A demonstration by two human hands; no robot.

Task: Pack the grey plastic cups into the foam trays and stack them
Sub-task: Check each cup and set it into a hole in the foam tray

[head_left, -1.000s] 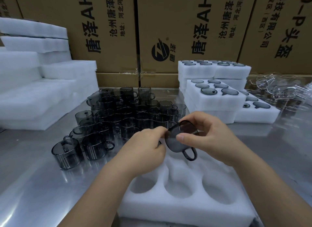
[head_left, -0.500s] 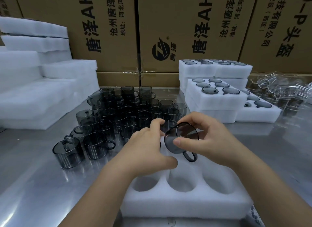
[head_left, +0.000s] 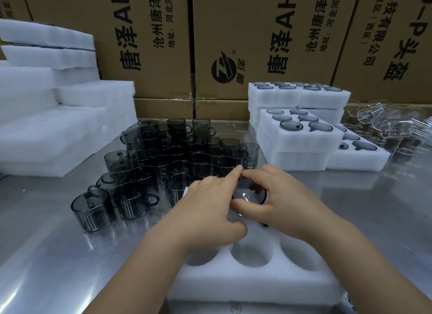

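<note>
A grey translucent plastic cup point(head_left: 251, 194) is shown from above, mouth up and its long axis near upright. It is lodged in the far row of a white foam tray point(head_left: 257, 283) that lies on a steel worktop point(head_left: 58, 255). Both hands are closed in on it. The left hand point(head_left: 210, 206) is placed at the cup's 8 o'clock and the right hand point(head_left: 285, 197) at its 3 o'clock, and neither is clearly nearer.

The right fingers point(head_left: 254, 173) are curled over the far rim, with the thumb across the near rim, so the cup is clamped. The left index finger is laid straight against the rim at 11 o'clock, while the other left fingers are loosely bent and nothing is held by them.

How deep the cup is seated cannot be told, as the pocket is hidden by the hands. A downward press is judged to be the coming move.

Empty round pockets point(head_left: 252, 253) are seen at the cup's 6 o'clock. A cluster of loose grey cups point(head_left: 175, 159) is seen at 11 o'clock.
</note>
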